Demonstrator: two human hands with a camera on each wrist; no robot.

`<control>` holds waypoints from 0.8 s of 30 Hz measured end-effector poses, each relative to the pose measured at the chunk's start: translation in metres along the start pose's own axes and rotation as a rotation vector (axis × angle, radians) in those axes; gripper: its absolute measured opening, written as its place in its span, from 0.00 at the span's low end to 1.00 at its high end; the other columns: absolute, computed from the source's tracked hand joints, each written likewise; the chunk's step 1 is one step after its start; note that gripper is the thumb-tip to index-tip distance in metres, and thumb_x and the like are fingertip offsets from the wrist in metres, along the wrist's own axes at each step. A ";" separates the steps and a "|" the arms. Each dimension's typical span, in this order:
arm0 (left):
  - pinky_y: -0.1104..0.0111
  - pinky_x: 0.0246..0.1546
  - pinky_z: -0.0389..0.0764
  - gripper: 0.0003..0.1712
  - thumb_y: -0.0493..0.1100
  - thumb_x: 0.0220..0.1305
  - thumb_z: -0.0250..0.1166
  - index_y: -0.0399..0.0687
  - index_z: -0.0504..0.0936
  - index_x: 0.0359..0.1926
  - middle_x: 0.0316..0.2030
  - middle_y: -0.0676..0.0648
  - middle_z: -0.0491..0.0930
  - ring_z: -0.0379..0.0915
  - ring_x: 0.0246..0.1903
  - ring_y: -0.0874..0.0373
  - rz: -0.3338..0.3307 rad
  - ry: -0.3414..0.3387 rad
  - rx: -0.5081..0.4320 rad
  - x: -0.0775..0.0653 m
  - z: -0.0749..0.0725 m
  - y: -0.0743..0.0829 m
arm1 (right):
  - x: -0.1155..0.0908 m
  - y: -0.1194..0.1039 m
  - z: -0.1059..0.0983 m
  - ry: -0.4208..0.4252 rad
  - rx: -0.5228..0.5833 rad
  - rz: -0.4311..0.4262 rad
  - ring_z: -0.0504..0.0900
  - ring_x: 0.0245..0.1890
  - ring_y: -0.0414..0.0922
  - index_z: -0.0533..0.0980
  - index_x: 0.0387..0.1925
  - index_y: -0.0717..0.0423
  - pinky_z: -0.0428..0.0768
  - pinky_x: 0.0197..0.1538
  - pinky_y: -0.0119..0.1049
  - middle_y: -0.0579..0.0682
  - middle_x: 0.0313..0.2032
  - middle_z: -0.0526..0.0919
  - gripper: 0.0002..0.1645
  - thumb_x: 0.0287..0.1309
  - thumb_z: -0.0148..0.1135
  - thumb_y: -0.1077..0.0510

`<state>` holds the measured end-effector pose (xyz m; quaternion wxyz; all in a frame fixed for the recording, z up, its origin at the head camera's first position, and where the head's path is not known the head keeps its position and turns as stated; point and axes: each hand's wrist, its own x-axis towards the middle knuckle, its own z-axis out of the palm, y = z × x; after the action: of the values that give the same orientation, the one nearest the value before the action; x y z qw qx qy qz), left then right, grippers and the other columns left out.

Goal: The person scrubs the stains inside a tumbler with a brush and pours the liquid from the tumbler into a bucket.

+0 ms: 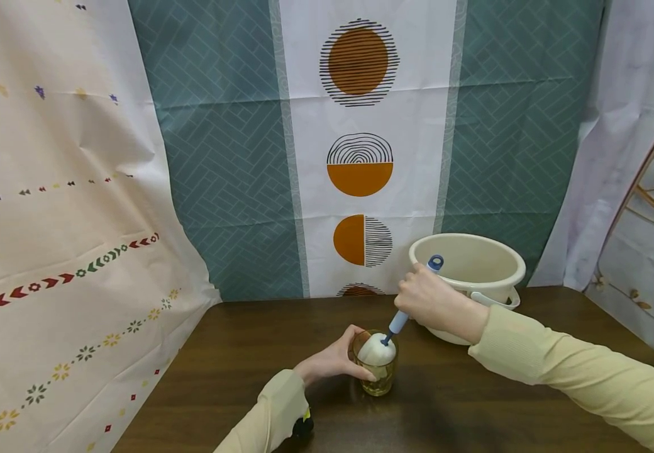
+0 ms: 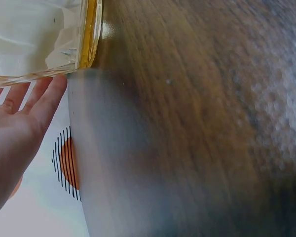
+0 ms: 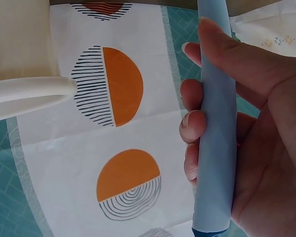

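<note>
In the head view, an amber drinking glass (image 1: 380,382) stands upright on the table. My left hand (image 1: 334,360) holds it, thumb on the near side and fingers round the far side. The left wrist view catches the edge of the glass (image 2: 90,37) close up, with fingers against its side. My right hand (image 1: 430,301) grips the light-blue handle (image 3: 217,128) of a sponge brush, fingers wrapped round it. The brush leans up to the right, and its white sponge head (image 1: 376,350) sits inside the mouth of the glass.
Behind the right forearm stands a cream bucket (image 1: 474,259) with a pale carrying handle (image 1: 491,301). The dark wooden table (image 1: 236,352) ends at a patterned curtain (image 1: 225,157) at the back. Printed cloths hang to the left and right.
</note>
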<state>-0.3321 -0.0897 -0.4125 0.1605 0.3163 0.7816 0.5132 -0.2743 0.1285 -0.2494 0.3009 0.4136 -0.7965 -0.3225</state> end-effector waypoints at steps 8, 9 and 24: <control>0.61 0.48 0.63 0.37 0.45 0.44 0.73 0.52 0.60 0.52 0.48 0.51 0.65 0.63 0.47 0.57 -0.010 0.009 0.014 0.000 0.000 0.000 | 0.000 -0.002 -0.001 0.052 -0.045 0.021 0.70 0.15 0.44 0.74 0.11 0.48 0.65 0.23 0.37 0.48 0.13 0.71 0.12 0.38 0.70 0.60; 0.61 0.48 0.63 0.37 0.45 0.44 0.73 0.52 0.60 0.52 0.48 0.51 0.65 0.63 0.47 0.57 -0.011 0.008 0.014 0.000 0.000 0.000 | 0.000 -0.002 -0.001 0.050 -0.045 0.023 0.70 0.15 0.45 0.74 0.11 0.48 0.65 0.23 0.37 0.48 0.13 0.71 0.12 0.38 0.70 0.60; 0.59 0.48 0.62 0.37 0.45 0.45 0.73 0.53 0.60 0.52 0.48 0.51 0.65 0.63 0.47 0.57 -0.014 -0.001 0.019 0.001 -0.001 -0.001 | 0.001 -0.002 -0.003 0.020 -0.066 0.012 0.71 0.15 0.45 0.76 0.13 0.48 0.66 0.25 0.38 0.48 0.14 0.73 0.10 0.39 0.69 0.61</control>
<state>-0.3331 -0.0899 -0.4128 0.1614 0.3128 0.7885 0.5044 -0.2715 0.1259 -0.2488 0.3243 0.4018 -0.7847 -0.3428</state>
